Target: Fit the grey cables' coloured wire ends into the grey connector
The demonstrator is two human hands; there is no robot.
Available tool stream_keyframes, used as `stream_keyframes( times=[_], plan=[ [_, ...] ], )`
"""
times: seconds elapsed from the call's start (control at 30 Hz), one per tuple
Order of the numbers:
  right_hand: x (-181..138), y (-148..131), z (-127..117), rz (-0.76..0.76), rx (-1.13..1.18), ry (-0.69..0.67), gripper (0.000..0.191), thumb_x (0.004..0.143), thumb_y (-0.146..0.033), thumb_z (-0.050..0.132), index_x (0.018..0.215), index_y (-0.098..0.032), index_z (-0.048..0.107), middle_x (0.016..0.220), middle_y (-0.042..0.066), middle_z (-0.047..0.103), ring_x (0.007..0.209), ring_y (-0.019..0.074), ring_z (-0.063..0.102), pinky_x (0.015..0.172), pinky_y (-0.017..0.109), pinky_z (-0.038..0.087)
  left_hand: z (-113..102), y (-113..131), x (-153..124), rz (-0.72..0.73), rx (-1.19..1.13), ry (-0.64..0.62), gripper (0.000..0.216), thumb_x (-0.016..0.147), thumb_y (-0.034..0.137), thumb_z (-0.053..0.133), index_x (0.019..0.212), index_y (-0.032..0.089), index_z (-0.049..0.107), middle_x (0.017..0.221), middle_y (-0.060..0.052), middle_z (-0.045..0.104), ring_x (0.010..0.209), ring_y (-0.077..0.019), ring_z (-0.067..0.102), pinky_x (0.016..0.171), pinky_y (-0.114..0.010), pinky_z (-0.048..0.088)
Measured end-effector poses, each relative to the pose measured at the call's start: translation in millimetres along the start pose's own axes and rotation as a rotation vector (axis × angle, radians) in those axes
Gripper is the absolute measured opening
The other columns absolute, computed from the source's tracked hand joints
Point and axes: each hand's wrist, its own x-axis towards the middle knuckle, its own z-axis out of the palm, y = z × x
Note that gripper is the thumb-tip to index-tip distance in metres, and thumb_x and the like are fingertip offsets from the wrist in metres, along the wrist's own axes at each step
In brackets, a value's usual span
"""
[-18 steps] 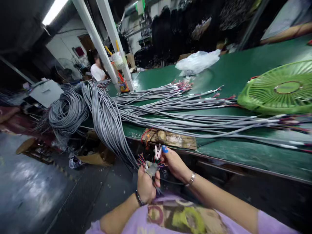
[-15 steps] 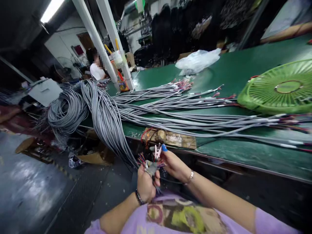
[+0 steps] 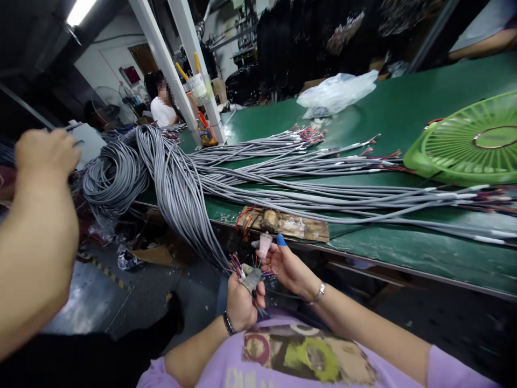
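Note:
My left hand (image 3: 241, 306) is wrapped around a grey cable bundle (image 3: 252, 279), low in front of my purple shirt. Thin coloured wires (image 3: 235, 263) fan out from the top of that bundle. Just to its right, my right hand (image 3: 294, 272) pinches a small pale pink clip (image 3: 265, 245) in its fingertips, close above the wire ends. One fingertip of that hand has a blue cover (image 3: 281, 240). How the clip meets the wires is too small to make out.
Long grey cables (image 3: 173, 188) lie across the green table (image 3: 404, 253) and hang over its edge. A wooden block (image 3: 299, 227), a green fan (image 3: 464, 145) and a plastic bag (image 3: 339, 91) are on it. Another person's arm (image 3: 40, 231) reaches in at left.
Another person's arm has come into view at the left. The pink clip has turned in my right fingers and shows a flatter face. My left hand keeps its grip.

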Motion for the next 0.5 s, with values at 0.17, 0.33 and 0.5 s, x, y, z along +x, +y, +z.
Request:
stream_keyframes(
  times=[0.17,0.33,0.5],
  plan=[
    [-1.6,-3.5,0.7,-0.023,-0.023,-0.022,0.026,0.073,-0.042,0.068,0.081,-0.017,0.065,0.071,0.001,0.063,0.062,0.0103,0.055,0.057,0.022,0.044,-1.8,4.5,-3.4,0.010,-0.026,-0.021,0.031,0.064,0.040,0.068,0.064,0.018,0.046,0.041,0.005,0.051,0.025,-0.0043,0.035,0.028,-0.015,0.022],
    [-1.3,-1.8,1.2,-0.058,-0.030,0.002,0.027,0.071,-0.042,0.071,0.080,-0.017,0.066,0.072,0.001,0.064,0.062,0.0100,0.054,0.056,0.022,0.043,2.0,5.9,-2.5,-0.028,-0.075,-0.039,0.029,0.068,0.037,0.066,0.065,0.018,0.044,0.043,0.006,0.051,0.026,-0.0041,0.036,0.029,-0.015,0.020],
    [-0.1,-4.3,3.8,-0.027,0.005,0.058,0.026,0.068,-0.042,0.073,0.078,-0.019,0.066,0.066,-0.001,0.062,0.057,0.0093,0.053,0.054,0.022,0.041,5.5,6.3,-1.0,-0.070,-0.131,-0.061,0.031,0.066,0.036,0.068,0.066,0.018,0.043,0.045,0.006,0.051,0.027,-0.0034,0.036,0.030,-0.015,0.021]
  ],
)
